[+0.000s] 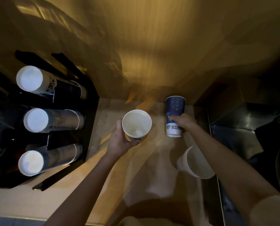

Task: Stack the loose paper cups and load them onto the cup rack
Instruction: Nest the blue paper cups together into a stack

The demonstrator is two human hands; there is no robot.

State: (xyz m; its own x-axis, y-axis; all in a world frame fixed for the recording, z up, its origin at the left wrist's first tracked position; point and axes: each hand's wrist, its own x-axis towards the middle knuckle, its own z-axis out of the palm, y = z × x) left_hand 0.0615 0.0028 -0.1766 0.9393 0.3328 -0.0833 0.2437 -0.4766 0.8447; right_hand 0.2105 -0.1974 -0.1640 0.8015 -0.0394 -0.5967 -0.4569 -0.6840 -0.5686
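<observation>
My left hand [119, 141] grips a white paper cup [136, 123] from below, its open mouth turned up toward me. My right hand [184, 121] is closed around a blue-and-white paper cup [175, 110] that rests on the counter near the back wall, blue end farthest from me. A short stack of white cups [194, 162] sits on the counter under my right forearm. At the left, the black cup rack [90, 98] holds three rows of nested cups [30, 78], their white bottoms facing me.
The wooden counter [144, 168] runs between the rack and a dark metal sink area [243, 121] on the right. A wooden wall [152, 46] closes the back. A pale cloth or paper lies on the counter near me.
</observation>
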